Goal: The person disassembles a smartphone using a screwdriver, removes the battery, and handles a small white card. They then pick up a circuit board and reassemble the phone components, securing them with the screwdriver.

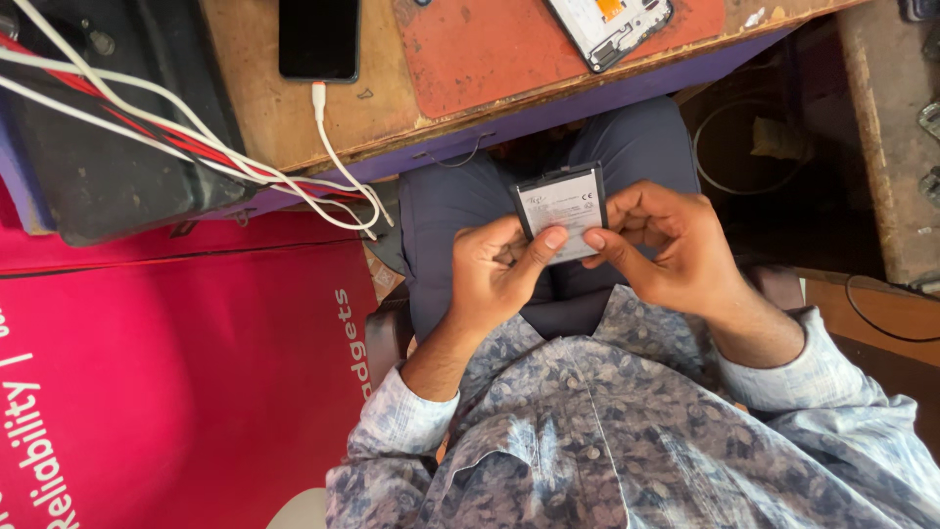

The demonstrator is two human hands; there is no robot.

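Note:
A flat rectangular phone battery, black-edged with a white label, is held over my lap between both hands. My left hand grips its lower left side, thumb pressed on the label's lower edge. My right hand holds the right side, thumb on the lower right corner and fingers curled beside it. On the wooden worktop above lies an opened phone frame on a red mat.
A black phone lies on the worktop with a white cable plugged in. A black box with red and white wires stands at left. A pink banner fills the lower left. Cables lie on the floor at right.

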